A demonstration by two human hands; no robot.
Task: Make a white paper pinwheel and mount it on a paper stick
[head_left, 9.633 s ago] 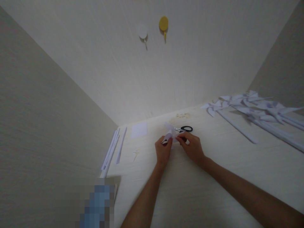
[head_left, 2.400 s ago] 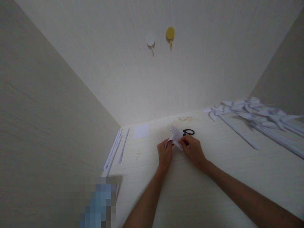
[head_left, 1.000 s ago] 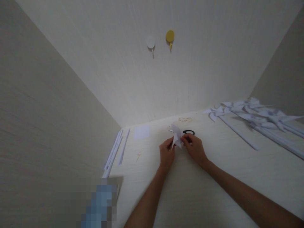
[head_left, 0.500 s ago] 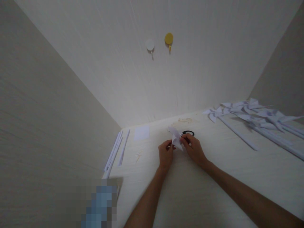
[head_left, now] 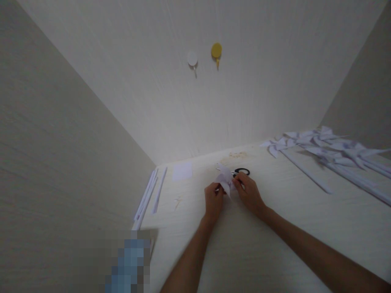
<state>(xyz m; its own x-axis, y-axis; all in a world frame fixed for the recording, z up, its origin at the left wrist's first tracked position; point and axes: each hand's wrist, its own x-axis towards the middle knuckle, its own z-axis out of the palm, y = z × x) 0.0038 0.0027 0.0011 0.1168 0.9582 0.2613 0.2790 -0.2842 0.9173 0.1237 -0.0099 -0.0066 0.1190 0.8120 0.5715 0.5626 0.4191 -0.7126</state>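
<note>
Left hand [head_left: 214,201] and right hand [head_left: 249,194] pinch folded paper [head_left: 225,177] near the back edge of the desk [head_left: 275,252]; it partly hides the scissors [head_left: 235,172]. Overlapping pinwheels [head_left: 332,147], back right corner, are cut off.

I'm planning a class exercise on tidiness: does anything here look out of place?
Mildly: thin tan bits lie scattered beyond the scissors, untidy against the paper rods laid side by side. A blocky patch at lower left hides what's there.

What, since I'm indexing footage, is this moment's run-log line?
left hand: holding folded white paper | right hand: pinching same paper | scissors: partly behind paper | pinwheels: table's right side
</note>
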